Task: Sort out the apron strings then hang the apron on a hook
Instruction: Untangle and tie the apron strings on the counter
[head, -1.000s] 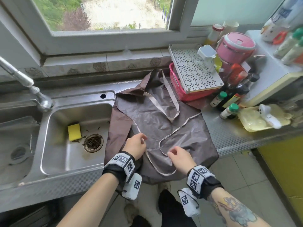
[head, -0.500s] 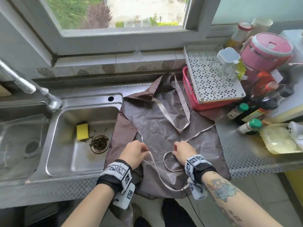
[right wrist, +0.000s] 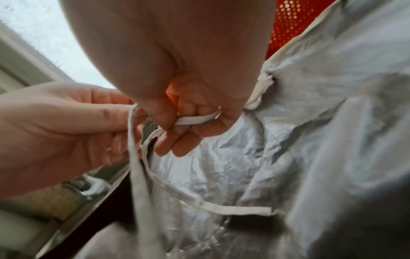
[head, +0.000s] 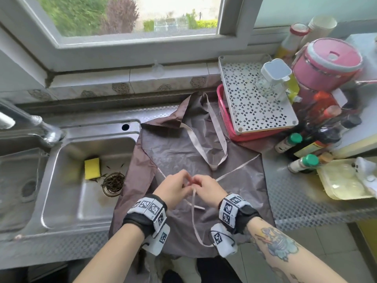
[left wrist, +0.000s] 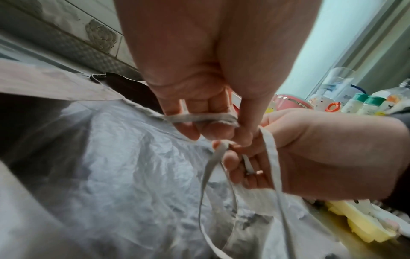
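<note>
A brown-grey apron (head: 183, 152) lies spread on the steel counter beside the sink, its lower edge hanging over the front. Its beige neck loop (head: 212, 144) lies on the bib. My left hand (head: 173, 187) and right hand (head: 206, 187) meet over the apron's middle, each pinching a beige waist string (head: 193, 219). In the left wrist view the left string (left wrist: 199, 118) crosses my curled fingers. In the right wrist view my right hand (right wrist: 175, 122) pinches the right string (right wrist: 195, 120); a loose string end (right wrist: 244, 210) lies on the fabric.
A steel sink (head: 61, 201) with a yellow sponge (head: 92, 168) and a drain strainer lies left. A white perforated tray (head: 255, 99) on a red basket, a pink pot (head: 326, 64) and several bottles crowd the right. The window sill runs behind.
Both hands have come together at the apron's middle, drawing the two waist strings taut toward each other; the slack loops that lay on the fabric have gathered up.
</note>
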A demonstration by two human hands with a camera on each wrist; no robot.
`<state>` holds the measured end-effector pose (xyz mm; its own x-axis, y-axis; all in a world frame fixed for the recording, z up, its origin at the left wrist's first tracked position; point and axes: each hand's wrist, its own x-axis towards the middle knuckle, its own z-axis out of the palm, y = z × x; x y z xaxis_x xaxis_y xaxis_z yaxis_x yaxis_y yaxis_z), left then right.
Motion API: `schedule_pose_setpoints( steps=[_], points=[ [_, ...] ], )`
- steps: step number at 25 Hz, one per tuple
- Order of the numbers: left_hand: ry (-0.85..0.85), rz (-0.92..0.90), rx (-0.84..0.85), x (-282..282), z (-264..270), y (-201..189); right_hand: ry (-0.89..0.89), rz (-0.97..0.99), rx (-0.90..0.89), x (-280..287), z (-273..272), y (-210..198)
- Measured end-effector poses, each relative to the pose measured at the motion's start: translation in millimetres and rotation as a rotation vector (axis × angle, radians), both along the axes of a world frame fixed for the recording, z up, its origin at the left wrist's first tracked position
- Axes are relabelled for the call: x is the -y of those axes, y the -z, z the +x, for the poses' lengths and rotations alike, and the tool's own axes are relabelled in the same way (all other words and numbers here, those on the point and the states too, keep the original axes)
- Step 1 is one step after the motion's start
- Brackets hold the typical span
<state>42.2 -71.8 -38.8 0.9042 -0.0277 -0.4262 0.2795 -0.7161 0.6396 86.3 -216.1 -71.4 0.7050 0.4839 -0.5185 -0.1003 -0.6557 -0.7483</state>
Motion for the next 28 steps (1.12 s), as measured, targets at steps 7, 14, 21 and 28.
schedule_pose_setpoints(
  steps=[7, 14, 21, 28],
  points=[
    [0.030, 0.048, -0.160, -2, 11, -1, 0.192, 0.324, -0.376, 7, -4, -7],
    [-0.010, 0.044, -0.180, 0, 14, 2, 0.197, 0.371, -0.299, 17, -4, -5],
    [0.157, 0.052, 0.082, 13, 12, 6, 0.282, 0.353, -0.200, 31, 10, -4],
    [-0.124, -0.120, -0.064, 19, 13, 13, 0.277, 0.433, -0.155, 41, 19, 0]
  ],
)
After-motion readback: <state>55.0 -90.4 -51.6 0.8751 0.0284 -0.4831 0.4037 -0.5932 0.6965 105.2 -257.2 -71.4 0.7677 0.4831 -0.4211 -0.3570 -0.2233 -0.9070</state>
